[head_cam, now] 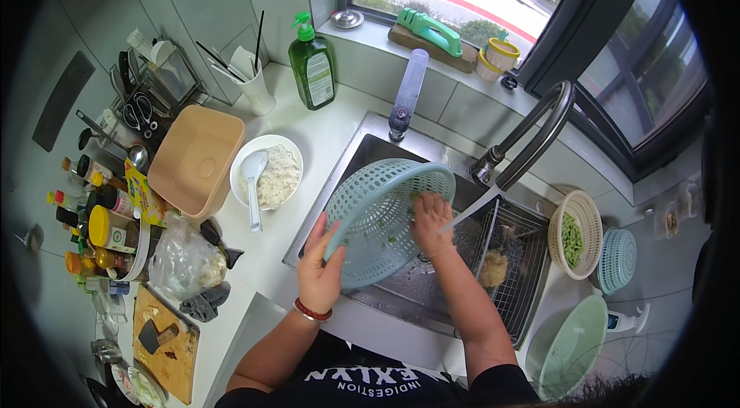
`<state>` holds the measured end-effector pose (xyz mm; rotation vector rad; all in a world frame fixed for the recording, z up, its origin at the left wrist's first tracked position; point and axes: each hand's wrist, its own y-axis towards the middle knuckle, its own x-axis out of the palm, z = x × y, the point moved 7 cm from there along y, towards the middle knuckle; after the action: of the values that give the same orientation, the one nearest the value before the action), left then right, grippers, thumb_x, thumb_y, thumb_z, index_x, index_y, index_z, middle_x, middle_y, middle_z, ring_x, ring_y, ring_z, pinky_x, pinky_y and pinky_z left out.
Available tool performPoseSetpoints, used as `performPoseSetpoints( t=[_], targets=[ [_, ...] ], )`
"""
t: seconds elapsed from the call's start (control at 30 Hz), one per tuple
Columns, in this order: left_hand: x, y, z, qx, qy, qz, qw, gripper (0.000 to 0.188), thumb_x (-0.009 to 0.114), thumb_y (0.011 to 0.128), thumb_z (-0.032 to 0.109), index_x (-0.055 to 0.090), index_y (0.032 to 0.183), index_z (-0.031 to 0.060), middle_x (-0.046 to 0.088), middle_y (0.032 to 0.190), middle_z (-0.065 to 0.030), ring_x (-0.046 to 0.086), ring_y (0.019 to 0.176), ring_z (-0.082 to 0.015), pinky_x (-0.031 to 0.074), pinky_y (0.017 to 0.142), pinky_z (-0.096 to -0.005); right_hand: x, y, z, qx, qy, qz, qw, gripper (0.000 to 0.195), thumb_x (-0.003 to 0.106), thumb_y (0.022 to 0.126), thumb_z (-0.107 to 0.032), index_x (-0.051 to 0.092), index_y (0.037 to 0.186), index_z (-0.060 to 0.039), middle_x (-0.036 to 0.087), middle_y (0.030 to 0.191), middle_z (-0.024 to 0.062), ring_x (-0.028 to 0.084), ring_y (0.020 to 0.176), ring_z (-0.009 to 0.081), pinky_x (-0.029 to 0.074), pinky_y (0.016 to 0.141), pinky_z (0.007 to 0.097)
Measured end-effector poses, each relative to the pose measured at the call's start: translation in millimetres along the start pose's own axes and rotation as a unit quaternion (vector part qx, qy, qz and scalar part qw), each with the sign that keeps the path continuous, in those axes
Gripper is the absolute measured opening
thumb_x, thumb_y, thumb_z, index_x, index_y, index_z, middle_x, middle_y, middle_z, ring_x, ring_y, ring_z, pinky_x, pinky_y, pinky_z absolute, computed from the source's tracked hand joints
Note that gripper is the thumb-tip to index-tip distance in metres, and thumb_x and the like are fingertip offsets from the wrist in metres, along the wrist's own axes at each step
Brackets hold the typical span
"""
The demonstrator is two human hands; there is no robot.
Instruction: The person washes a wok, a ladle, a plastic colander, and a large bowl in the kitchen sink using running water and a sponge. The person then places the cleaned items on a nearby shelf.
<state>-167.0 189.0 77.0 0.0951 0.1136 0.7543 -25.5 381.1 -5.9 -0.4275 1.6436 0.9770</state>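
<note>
A light blue plastic colander point(370, 223) is tilted over the stainless steel sink point(404, 307), with small green bits stuck to its inside. My left hand point(321, 263) grips its rim on the left, thumb inside the edge. Inside the colander, near its right wall, my right hand point(432, 220) rests with bent fingers against the holes; whether it holds anything is hidden. Water runs from the curved faucet point(540, 136) down to my right wrist.
A bowl of rice point(280, 176) with a spoon and a tan plastic basin point(196, 159) stand left of the sink. A wire rack point(523, 257) sits in the sink's right part. Beyond it are a basket of cut green beans point(571, 240) and a green basin point(575, 350).
</note>
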Motion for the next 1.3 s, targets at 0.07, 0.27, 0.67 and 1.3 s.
performPoseSetpoints(
  t=[0.07, 0.27, 0.67, 1.3],
  targets=[
    [1.3, -3.0, -2.6, 0.016, 0.008, -0.004, 1.0, 0.039, 0.054, 0.081, -0.005, 0.056, 0.12, 0.0005, 0.035, 0.141, -0.0205, 0.038, 0.128, -0.0262, 0.033, 0.101, -0.0329, -16.3, 7.5, -6.4, 0.025, -0.014, 0.038, 0.999, 0.035, 0.056, 0.071, -0.009, 0.057, 0.106, -0.007, 0.053, 0.105, 0.0069, 0.051, 0.1, 0.0249, 0.038, 0.085, 0.0372],
    [7.0, -7.2, 4.1, 0.033, 0.038, -0.012, 0.999, 0.039, 0.056, 0.079, -0.002, 0.058, 0.118, 0.0008, 0.034, 0.141, -0.0208, 0.032, 0.131, -0.0307, 0.027, 0.105, -0.0374, -14.1, 7.4, -4.7, 0.001, -0.009, 0.046, 0.999, 0.035, 0.055, 0.072, -0.009, 0.056, 0.107, -0.009, 0.055, 0.102, 0.0052, 0.053, 0.096, 0.0227, 0.039, 0.083, 0.0373],
    [15.5, -9.3, 5.4, 0.057, 0.059, -0.025, 0.996, 0.037, 0.058, 0.077, -0.001, 0.063, 0.113, 0.0067, 0.036, 0.141, -0.0205, 0.027, 0.133, -0.0365, 0.023, 0.107, -0.0416, 5.4, 3.4, 1.4, -0.035, -0.017, -0.002, 0.999, 0.028, 0.051, 0.075, -0.011, 0.057, 0.102, -0.012, 0.055, 0.088, 0.0027, 0.054, 0.087, 0.0207, 0.041, 0.076, 0.0356],
    [18.8, -10.2, 14.3, 0.077, 0.087, -0.047, 0.992, 0.03, 0.063, 0.076, 0.002, 0.065, 0.105, 0.0058, 0.043, 0.134, -0.0229, 0.029, 0.131, -0.0418, 0.026, 0.105, -0.0448, 21.3, -9.8, -2.5, -0.043, -0.046, -0.041, 0.997, 0.017, 0.053, 0.073, -0.011, 0.058, 0.089, -0.0149, 0.055, 0.079, 0.0023, 0.056, 0.079, 0.021, 0.041, 0.067, 0.0363]
  ],
)
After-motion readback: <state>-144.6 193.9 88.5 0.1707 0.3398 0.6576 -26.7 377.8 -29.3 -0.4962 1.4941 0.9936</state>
